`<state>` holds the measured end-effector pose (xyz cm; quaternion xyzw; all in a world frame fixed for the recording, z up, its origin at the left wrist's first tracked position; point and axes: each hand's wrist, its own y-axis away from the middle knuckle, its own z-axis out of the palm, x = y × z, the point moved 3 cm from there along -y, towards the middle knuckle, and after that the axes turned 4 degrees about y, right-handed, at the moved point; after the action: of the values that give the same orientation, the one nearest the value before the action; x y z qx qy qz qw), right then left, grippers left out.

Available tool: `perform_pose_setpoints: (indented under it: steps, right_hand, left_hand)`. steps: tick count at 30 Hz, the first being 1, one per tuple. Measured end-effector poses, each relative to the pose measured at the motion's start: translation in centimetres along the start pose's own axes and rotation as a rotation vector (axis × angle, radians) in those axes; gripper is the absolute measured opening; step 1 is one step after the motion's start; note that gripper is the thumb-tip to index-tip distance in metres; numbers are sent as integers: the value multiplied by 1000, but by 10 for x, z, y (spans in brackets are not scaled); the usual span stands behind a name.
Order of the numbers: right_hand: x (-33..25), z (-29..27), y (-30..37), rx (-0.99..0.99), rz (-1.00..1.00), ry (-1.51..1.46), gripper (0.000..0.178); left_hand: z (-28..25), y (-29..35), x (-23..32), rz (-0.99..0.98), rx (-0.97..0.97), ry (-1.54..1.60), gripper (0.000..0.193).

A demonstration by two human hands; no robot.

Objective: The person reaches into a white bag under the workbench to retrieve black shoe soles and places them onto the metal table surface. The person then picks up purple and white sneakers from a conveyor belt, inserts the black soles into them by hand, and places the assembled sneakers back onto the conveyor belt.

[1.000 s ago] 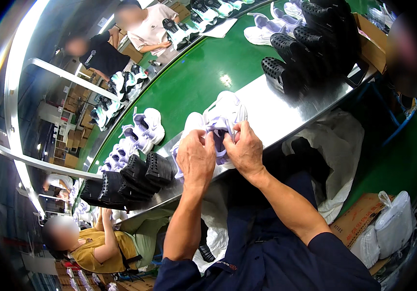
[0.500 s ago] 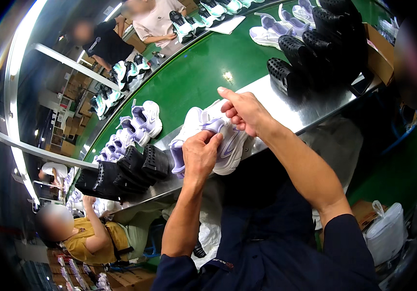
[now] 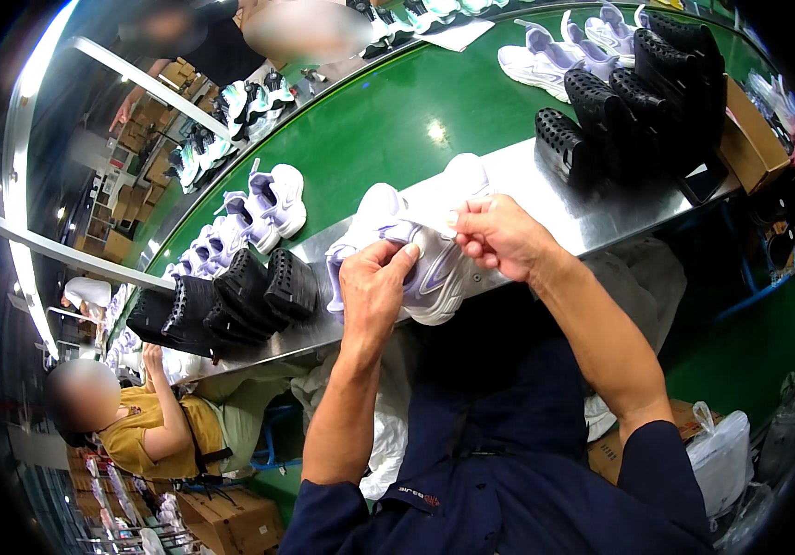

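Observation:
A pair of white-and-lilac sneakers lies side by side at the metal edge of the bench. My left hand (image 3: 374, 291) grips the nearer sneaker (image 3: 436, 285) around its collar and tongue, thumb on top. Its mate (image 3: 377, 203) sits just beyond, partly covered by that hand. Over the nearer sneaker's front, my right hand (image 3: 506, 238) is closed, thumb against curled fingers. A white strip (image 3: 430, 222), which looks like a strap or lace, runs from the sneaker into this pinch. Where it ends inside the fingers is hidden.
Black perforated blocks stand left (image 3: 291, 285) and right (image 3: 559, 143) on the metal ledge (image 3: 601, 199). More lilac sneakers (image 3: 277, 208) line the green belt (image 3: 370, 120). A co-worker in a yellow top (image 3: 161, 430) sits at left. A cardboard box (image 3: 751, 139) stands at far right.
My right hand has come down and left from a raised, thumb-out pose and now pinches the white strip. My left hand keeps its grip. The whole view has shifted slightly.

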<state>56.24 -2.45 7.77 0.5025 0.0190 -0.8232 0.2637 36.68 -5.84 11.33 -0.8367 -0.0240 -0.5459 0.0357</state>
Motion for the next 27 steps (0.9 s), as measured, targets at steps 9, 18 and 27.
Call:
perform_pose_setpoints:
  steps: [9, 18, 27]
  right_hand:
    - [25, 15, 2, 91, -164, 88, 17]
    - [28, 19, 2, 193, -207, 113, 19]
    - [38, 9, 1, 491, -561, 721, 17]
  left_hand:
    - [4, -3, 2, -24, 62, -8, 20]
    - [9, -4, 6, 25, 100, -139, 28]
    - [24, -5, 13, 100, 34, -318, 25]
